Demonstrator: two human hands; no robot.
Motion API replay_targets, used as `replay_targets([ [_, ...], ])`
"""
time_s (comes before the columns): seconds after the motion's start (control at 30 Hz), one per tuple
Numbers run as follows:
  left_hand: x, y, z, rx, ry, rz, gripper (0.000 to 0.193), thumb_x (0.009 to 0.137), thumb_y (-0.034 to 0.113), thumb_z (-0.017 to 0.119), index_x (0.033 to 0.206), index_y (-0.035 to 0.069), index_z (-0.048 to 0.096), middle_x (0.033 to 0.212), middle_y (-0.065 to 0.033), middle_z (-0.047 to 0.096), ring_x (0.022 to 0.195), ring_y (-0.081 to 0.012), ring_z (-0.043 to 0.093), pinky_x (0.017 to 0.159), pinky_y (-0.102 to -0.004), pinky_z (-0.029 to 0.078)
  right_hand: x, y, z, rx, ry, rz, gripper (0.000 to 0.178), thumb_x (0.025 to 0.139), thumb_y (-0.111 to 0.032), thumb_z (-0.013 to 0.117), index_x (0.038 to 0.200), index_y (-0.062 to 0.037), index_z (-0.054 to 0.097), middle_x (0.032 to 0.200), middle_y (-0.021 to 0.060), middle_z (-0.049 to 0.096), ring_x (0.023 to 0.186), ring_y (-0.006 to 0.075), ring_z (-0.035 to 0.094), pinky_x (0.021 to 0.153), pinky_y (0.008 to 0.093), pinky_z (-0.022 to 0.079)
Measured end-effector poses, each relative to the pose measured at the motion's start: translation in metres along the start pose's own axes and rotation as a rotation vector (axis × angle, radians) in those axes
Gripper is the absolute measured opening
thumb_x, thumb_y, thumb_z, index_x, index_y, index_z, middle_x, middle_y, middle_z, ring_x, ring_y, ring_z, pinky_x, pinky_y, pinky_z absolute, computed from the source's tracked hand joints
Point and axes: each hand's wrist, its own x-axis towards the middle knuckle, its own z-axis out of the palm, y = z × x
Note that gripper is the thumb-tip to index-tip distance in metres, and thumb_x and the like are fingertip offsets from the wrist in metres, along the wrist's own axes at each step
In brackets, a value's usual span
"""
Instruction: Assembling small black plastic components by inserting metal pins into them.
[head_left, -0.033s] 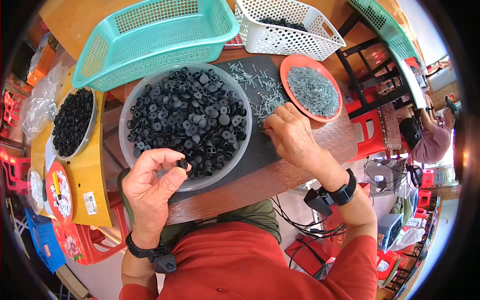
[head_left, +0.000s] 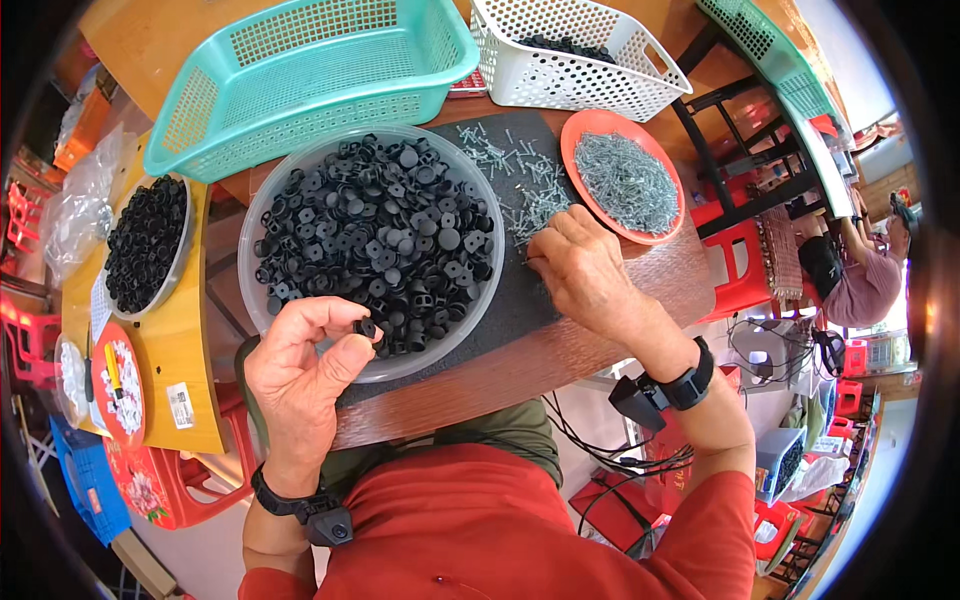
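Left hand (head_left: 300, 375) is hovering over the near left rim of the big clear bowl (head_left: 246, 240), thumb and index fingertips closing on a small black part (head_left: 366, 327). That grip is pinching it, no visible gap, remaining fingers curling behind. Right hand (head_left: 582, 268) is working low over the dark mat (head_left: 512, 318), just beside the loose metal pins (head_left: 540, 208), wrist bending inward. Fingers are bunching and pointing down; fingertips are mostly hiding from the camera, so I can't say how far apart that grip is or whether it's holding a pin.

Bowl is standing partly on the mat and holding a heap of black parts (head_left: 375, 230), same colour as the pinched one. Loose pins are scattering across the mat between bowl and orange plate (head_left: 567, 150); the plate is carrying a thick pin pile (head_left: 628, 180). Mat is lying on the brown worktop (head_left: 665, 280).

Behind the bowl: teal basket (head_left: 220, 150) is sitting at left, white basket (head_left: 570, 88) at right, the white one holding more black pieces (head_left: 572, 47). Off to the left, the yellow side table (head_left: 185, 350) is carrying a smaller bowl (head_left: 186, 235) of black pieces, plus a red plate (head_left: 126, 437) with white bits and a yellow-handled tool (head_left: 113, 370). Both wrists are wearing black strapped devices (head_left: 330, 525).
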Motion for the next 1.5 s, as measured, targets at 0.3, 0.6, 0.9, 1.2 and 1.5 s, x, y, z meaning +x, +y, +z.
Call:
replay_targets([
  [0.3,0.0,0.0,-0.002,-0.073,-0.078,-0.069,0.021,0.08,0.002,0.068,0.098,-0.004,0.059,0.089,-0.0065,0.062,0.08,-0.0112,0.058,0.073,-0.0231,0.047,-0.007,-0.007,0.0,-0.018,0.035,-0.057,0.011,0.064,0.001,0.063,0.069,-0.0022,0.053,0.069,0.0106,0.047,0.069,0.0288,0.047,0.062,0.0381,0.04],
  [0.6,-0.002,-0.002,-0.001,-0.066,-0.01,-0.028,0.027,0.078,0.011,0.072,0.095,-0.004,0.06,0.084,-0.0079,0.063,0.073,-0.0144,0.063,0.064,-0.0241,0.052,-0.004,-0.007,-0.005,0.107,0.103,0.064,0.012,0.066,-0.001,0.065,0.077,-0.0045,0.06,0.072,0.0094,0.05,0.073,0.0284,0.048,0.063,0.0381,0.041],
  [0.9,-0.002,-0.002,0.0,-0.076,-0.01,-0.058,0.029,0.076,0.012,0.074,0.095,-0.004,0.06,0.083,-0.0082,0.062,0.073,-0.0145,0.063,0.064,-0.0238,0.052,-0.001,0.001,-0.006,0.065,0.008,-0.007,0.015,0.064,0.002,0.068,0.076,-0.0041,0.062,0.072,0.008,0.052,0.074,0.0275,0.05,0.064,0.0372,0.041],
  [1.2,0.0,-0.002,-0.001,-0.082,-0.014,-0.077,0.029,0.075,0.013,0.075,0.094,-0.004,0.06,0.084,-0.0081,0.062,0.072,-0.0144,0.062,0.064,-0.0236,0.052,0.003,0.006,-0.002,0.09,0.009,-0.031,0.01,0.064,0.0,0.065,0.071,-0.0047,0.061,0.071,0.0098,0.051,0.073,0.0283,0.05,0.063,0.0383,0.043],
  [1.5,0.001,0.0,-0.004,-0.173,-0.074,-0.102,0.021,0.079,-0.002,0.068,0.098,-0.004,0.061,0.089,-0.0061,0.062,0.08,-0.0124,0.061,0.072,-0.0238,0.049,0.006,-0.011,-0.009,0.111,0.042,-0.118,0.011,0.066,0.005,0.06,0.071,-0.0014,0.053,0.07,0.0112,0.051,0.068,0.0297,0.05,0.059,0.0392,0.042],
])
